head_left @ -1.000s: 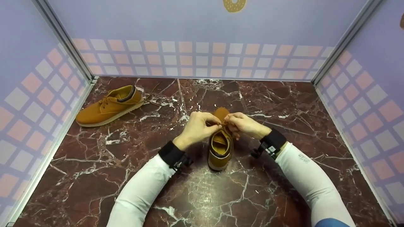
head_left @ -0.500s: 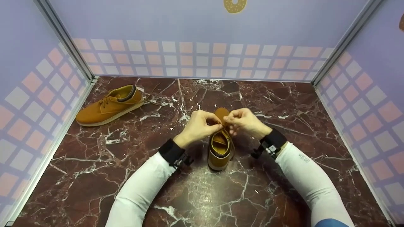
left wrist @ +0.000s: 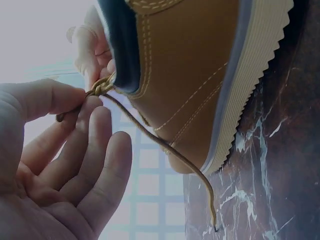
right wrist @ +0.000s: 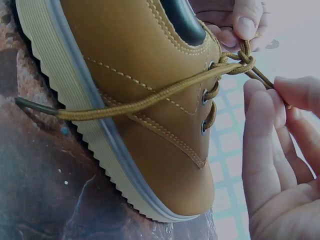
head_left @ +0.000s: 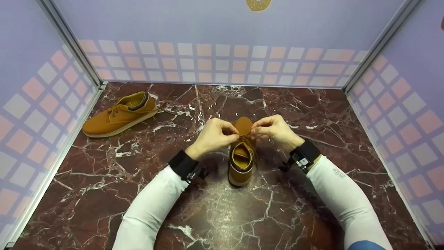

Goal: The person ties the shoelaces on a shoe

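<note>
Knot (right wrist: 245,59): we find left hand (head_left: 214,136) and right hand (head_left: 278,132), loosely curled, each pinching lace (right wrist: 155,97); we advise even tension.

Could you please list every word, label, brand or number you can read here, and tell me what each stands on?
No text can be read in any view.
White right sleeve: small grey print near the wrist, too small and blurred to read.
Right wrist device: a pale patch, too small to tell whether it bears writing.
Nearer shoe, other shoe: no lettering visible.
</note>
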`<control>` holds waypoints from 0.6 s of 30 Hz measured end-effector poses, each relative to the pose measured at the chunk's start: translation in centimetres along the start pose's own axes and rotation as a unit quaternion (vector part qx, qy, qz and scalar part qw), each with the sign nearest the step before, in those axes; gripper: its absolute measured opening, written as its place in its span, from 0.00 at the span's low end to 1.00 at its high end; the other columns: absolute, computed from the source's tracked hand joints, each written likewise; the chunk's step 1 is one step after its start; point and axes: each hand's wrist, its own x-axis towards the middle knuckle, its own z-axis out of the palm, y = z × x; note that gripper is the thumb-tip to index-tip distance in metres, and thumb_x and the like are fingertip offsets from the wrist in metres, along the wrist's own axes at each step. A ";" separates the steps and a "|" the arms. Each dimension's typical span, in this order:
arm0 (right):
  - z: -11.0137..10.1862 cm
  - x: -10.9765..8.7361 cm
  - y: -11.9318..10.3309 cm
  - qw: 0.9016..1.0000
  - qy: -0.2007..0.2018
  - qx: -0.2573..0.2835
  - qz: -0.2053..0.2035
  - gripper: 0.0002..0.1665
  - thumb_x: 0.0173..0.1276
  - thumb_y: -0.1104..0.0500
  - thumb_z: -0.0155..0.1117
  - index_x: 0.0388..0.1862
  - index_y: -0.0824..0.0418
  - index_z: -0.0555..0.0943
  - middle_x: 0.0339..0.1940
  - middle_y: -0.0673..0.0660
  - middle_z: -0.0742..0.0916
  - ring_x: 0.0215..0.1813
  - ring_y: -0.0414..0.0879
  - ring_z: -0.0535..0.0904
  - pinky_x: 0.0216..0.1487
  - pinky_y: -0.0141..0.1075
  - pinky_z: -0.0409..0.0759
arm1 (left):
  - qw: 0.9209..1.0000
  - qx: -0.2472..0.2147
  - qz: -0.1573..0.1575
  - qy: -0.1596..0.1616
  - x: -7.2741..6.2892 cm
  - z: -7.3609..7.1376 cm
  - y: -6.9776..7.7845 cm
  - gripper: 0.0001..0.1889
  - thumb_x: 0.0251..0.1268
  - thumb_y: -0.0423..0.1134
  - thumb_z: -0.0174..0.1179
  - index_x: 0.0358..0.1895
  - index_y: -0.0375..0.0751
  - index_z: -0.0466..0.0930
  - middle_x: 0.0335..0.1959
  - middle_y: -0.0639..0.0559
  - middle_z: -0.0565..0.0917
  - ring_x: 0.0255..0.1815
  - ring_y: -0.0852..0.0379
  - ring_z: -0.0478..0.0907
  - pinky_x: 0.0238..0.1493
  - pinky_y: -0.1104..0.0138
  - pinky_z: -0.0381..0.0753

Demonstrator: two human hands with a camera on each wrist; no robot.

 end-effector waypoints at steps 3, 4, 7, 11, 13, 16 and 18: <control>-0.3 -0.2 0.1 1.000 0.010 0.011 -0.001 0.07 0.76 0.73 0.68 0.45 0.74 0.92 0.32 0.55 0.96 0.33 0.44 0.95 0.37 0.36 0.95 | 1.000 0.003 -0.009 -0.009 -0.1 -0.4 -0.2 0.06 0.67 0.38 0.75 0.42 0.43 0.98 0.39 0.47 0.98 0.29 0.65 0.84 0.34 0.74 0.80; -0.4 -0.3 0.1 1.000 0.011 0.014 -0.001 0.08 0.75 0.74 0.67 0.43 0.70 0.93 0.31 0.55 0.96 0.32 0.44 0.95 0.37 0.36 0.95 | 1.000 0.001 -0.013 -0.011 -0.1 -0.5 -0.4 0.06 0.67 0.38 0.75 0.42 0.43 0.98 0.39 0.46 0.98 0.28 0.65 0.83 0.34 0.74 0.79; -0.7 -0.6 0.1 1.000 0.009 0.021 0.002 0.12 0.75 0.74 0.67 0.39 0.63 0.94 0.33 0.56 0.96 0.33 0.44 0.95 0.38 0.36 0.95 | 0.999 -0.008 -0.027 -0.016 -0.3 -0.7 -0.8 0.05 0.68 0.38 0.75 0.42 0.42 0.97 0.39 0.45 0.97 0.28 0.66 0.82 0.34 0.73 0.79; -1.2 -0.9 0.2 1.000 -0.008 0.008 0.007 0.08 0.76 0.74 0.69 0.47 0.69 0.93 0.35 0.58 0.97 0.36 0.45 0.95 0.40 0.36 0.95 | 0.998 -0.037 -0.042 -0.027 -0.8 -0.7 -1.2 0.05 0.70 0.36 0.74 0.41 0.39 0.95 0.37 0.43 0.96 0.26 0.67 0.82 0.33 0.74 0.79; -1.5 -1.0 0.3 1.000 -0.012 -0.015 0.005 0.08 0.77 0.74 0.69 0.51 0.76 0.90 0.35 0.57 0.97 0.36 0.44 0.94 0.40 0.35 0.95 | 0.997 -0.053 -0.048 -0.032 -1.0 -0.7 -1.3 0.04 0.70 0.35 0.74 0.40 0.38 0.95 0.36 0.41 0.96 0.25 0.67 0.81 0.30 0.74 0.79; -2.0 -1.3 0.7 0.998 -0.010 -0.058 0.005 0.14 0.77 0.73 0.70 0.55 0.85 0.85 0.34 0.55 0.96 0.34 0.42 0.92 0.39 0.35 0.94 | 0.996 -0.065 -0.054 -0.034 -1.1 -0.7 -1.7 0.04 0.70 0.34 0.74 0.39 0.37 0.94 0.34 0.42 0.95 0.25 0.67 0.79 0.30 0.75 0.77; -2.2 -1.5 1.2 0.996 -0.002 -0.089 0.007 0.14 0.76 0.73 0.70 0.54 0.85 0.85 0.34 0.55 0.96 0.33 0.42 0.91 0.39 0.36 0.94 | 0.995 -0.069 -0.061 -0.032 -1.3 -0.6 -1.9 0.04 0.70 0.34 0.74 0.39 0.36 0.94 0.32 0.44 0.94 0.25 0.66 0.78 0.29 0.74 0.75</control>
